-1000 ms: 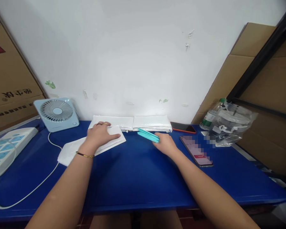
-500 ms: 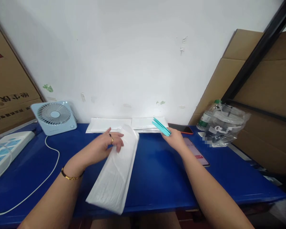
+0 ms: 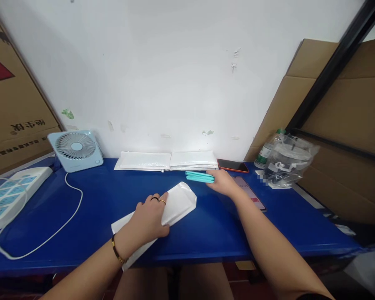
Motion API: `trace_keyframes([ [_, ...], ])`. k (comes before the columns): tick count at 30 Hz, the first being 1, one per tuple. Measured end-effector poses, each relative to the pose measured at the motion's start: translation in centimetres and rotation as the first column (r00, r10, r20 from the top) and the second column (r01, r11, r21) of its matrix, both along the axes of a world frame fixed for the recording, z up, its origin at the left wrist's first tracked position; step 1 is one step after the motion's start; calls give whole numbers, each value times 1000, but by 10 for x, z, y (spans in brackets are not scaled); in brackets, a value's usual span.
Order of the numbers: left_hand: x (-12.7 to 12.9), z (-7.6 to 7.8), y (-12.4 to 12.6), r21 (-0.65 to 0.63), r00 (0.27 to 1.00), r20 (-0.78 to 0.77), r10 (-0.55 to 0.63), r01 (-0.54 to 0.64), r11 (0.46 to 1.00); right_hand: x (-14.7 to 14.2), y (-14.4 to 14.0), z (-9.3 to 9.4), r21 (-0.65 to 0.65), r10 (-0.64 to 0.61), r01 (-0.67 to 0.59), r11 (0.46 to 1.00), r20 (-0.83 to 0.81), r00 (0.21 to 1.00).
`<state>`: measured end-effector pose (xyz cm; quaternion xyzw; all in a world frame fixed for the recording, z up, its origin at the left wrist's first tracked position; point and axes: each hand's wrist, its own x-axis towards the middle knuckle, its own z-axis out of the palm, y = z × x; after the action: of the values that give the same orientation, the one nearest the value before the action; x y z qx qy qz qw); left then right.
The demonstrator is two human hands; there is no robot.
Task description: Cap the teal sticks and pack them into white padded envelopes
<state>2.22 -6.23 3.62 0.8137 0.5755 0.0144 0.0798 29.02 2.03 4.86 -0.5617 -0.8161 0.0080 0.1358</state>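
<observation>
A long white padded envelope lies aslant on the blue table in front of me, its near end at the table's front edge. My left hand grips it across the middle from above, fingers curled over the far side and thumb on the near side. My right hand is closed on one end of a small stack of flat turquoise strips, which points left just above the table. What exactly the strips are I cannot tell.
Flat white padded envelopes lie in two piles along the wall. Two phones, a dark one and a lit one, are near my right hand. A blue fan and power strip stand left; a bottle and plastic bag, right.
The padded envelope has come down flat and turned clockwise; my left hand has shifted from its upper part to gripping its middle. My right hand has moved slightly left, levelling the turquoise strips.
</observation>
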Motion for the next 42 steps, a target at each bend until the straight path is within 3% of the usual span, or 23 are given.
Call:
trace_keyframes([
  [5, -20, -1, 11, 62, 985, 141, -95, 87, 994, 10, -19, -3, -54, 30, -18, 998, 222, 975],
  [9, -20, 1, 10, 103, 955, 240, -172, 151, 983, 11, -28, -6, -71, 16, 5, 997, 293, 956],
  [14, -6, -7, 13, 123, 932, 265, -247, 221, 967, -14, -36, 0, -61, 121, -107, 992, 336, 934],
  [19, 3, -19, 17, 92, 940, 273, -204, 185, 978, -49, -45, 7, -135, 193, -156, 979, 331, 924],
  [25, 7, -18, 18, 145, 944, 232, -236, 207, 968, -65, -48, 8, -245, 276, -242, 939, 119, 954],
  [28, 5, -16, 19, 119, 940, 231, -253, 231, 966, -55, -45, 4, -319, 316, -341, 884, -130, 940],
  [31, 3, -16, 20, 101, 919, 301, -256, 236, 966, -45, -44, -6, -312, 289, -444, 840, -436, 852],
  [33, 3, -17, 21, 103, 902, 355, -246, 224, 969, -47, -47, -16, -243, 181, -395, 886, -604, 776],
  [35, 5, -18, 22, 114, 893, 375, -248, 221, 969, -57, -51, -26, -190, 55, -254, 948, -689, 723],
  [38, 9, -18, 22, 114, 920, 315, -232, 206, 972, -76, -54, -38, -267, -61, -180, 947, -698, 713],
  [42, 5, -19, 21, 145, 970, 176, -169, 144, 979, -79, -48, -47, -308, -98, -132, 942, -631, 770],
])
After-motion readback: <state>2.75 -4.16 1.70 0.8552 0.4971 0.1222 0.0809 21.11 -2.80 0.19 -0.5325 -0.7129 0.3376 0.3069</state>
